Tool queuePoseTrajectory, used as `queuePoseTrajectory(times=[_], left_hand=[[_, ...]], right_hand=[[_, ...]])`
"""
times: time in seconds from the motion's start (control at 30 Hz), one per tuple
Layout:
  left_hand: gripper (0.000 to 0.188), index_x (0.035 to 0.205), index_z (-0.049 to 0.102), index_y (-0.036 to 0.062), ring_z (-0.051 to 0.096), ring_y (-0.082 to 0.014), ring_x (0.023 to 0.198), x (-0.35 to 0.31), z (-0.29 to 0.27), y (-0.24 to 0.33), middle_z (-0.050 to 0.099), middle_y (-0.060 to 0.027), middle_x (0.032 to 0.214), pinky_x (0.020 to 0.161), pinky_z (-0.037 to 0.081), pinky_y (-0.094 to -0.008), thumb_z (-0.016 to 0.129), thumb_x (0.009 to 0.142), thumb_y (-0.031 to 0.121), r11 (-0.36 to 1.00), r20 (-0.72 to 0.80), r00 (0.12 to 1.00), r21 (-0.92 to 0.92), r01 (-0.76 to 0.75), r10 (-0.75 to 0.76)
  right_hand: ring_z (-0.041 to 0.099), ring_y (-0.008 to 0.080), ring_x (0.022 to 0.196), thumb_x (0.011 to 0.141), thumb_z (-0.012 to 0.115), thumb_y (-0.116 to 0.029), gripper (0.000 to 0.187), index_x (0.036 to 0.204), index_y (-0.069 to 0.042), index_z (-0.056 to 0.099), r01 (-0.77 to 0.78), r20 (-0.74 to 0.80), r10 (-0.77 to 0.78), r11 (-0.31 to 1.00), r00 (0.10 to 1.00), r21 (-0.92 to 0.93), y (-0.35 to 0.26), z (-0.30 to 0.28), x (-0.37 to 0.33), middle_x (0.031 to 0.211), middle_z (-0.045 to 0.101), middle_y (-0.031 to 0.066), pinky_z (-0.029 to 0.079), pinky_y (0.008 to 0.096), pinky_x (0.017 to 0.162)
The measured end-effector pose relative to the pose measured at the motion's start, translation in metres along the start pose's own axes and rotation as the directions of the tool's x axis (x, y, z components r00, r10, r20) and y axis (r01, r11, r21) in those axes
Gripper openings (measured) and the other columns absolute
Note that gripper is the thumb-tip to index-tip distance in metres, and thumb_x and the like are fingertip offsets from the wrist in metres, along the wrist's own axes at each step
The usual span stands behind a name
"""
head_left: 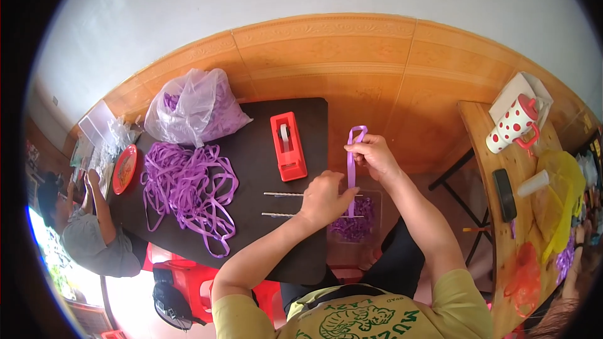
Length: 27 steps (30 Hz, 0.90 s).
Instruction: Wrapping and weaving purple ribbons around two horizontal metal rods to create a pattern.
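My right hand (374, 156) pinches a purple ribbon (351, 166), and a loop of it stands above the fingers. The ribbon runs down past the thumb of my left hand (326, 198), whose curled fingers close on it at the table's right edge. Two thin metal rods, an upper one (281, 194) and a lower one (276, 215), lie across that edge and stick out beyond it. My left hand hides part of them. Below the rods, a clear plastic bin (379, 229) holds purple ribbon pieces (352, 229).
On the dark table (257, 150) are a red tape dispenser (289, 146), a heap of purple ribbon (185, 191), a stuffed plastic bag (196, 107) and a red plate (125, 169). Another person (103, 238) sits left. A wooden table (496, 213) at right carries a dotted tumbler (514, 124).
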<state>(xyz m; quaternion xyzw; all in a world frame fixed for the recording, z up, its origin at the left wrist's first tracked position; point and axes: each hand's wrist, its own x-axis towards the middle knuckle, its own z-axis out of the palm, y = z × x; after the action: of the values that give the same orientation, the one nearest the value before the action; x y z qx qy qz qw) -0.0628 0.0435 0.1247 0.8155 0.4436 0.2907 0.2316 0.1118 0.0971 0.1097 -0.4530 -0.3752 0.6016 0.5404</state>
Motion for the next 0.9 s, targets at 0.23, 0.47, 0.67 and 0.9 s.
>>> queuePoseTrajectory(times=[0.23,0.47,0.67,0.9], left_hand=[[0.021,0.079,0.064,-0.0051,0.059,-0.0220,0.050,0.015,0.012,-0.001,0.061,-0.0125,0.062,0.049,0.046,-0.0331,0.072,0.074,0.014,0.984,0.073,0.992,-0.139,0.111,-0.102],[0.014,0.071,0.063,-0.0055,0.055,-0.0139,0.041,0.037,0.011,-0.017,0.062,-0.0093,0.061,0.034,0.034,-0.0235,0.067,0.080,0.005,0.704,0.446,0.838,-0.482,0.521,-0.314],[0.011,0.077,0.065,-0.0039,0.057,-0.0141,0.042,0.047,0.006,-0.018,0.065,-0.0103,0.066,0.032,0.031,-0.0217,0.068,0.080,0.007,0.640,0.580,0.753,-0.458,0.617,-0.312],[0.014,0.084,0.066,-0.0034,0.059,-0.0135,0.045,0.048,0.002,-0.019,0.066,-0.0091,0.071,0.034,0.033,-0.0192,0.070,0.079,0.009,0.561,0.644,0.719,-0.505,0.656,-0.260]], right_hand=[[0.049,0.0059,0.053,0.078,0.071,-0.011,0.014,0.069,-0.007,0.062,0.010,0.066,-0.007,0.999,0.998,-0.045,-0.012,-0.003,0.003,0.060,0.055,-0.0019,0.035,0.0212,0.048],[0.049,0.0052,0.055,0.084,0.068,-0.022,0.021,0.070,-0.007,0.065,0.052,0.078,-0.026,0.938,0.997,-0.344,-0.013,-0.013,0.019,0.062,0.057,-0.0018,0.035,0.0207,0.047],[0.055,0.0083,0.060,0.086,0.066,-0.022,0.014,0.080,-0.011,0.061,-0.185,0.109,0.188,0.982,0.976,-0.033,-0.037,-0.018,0.033,0.075,0.062,0.0003,0.039,0.0213,0.049],[0.063,0.0162,0.080,0.089,0.059,-0.021,0.018,0.094,-0.004,0.062,-0.246,0.149,0.220,0.952,0.964,0.182,-0.058,-0.006,0.043,0.090,0.067,0.0105,0.045,0.0291,0.073]])
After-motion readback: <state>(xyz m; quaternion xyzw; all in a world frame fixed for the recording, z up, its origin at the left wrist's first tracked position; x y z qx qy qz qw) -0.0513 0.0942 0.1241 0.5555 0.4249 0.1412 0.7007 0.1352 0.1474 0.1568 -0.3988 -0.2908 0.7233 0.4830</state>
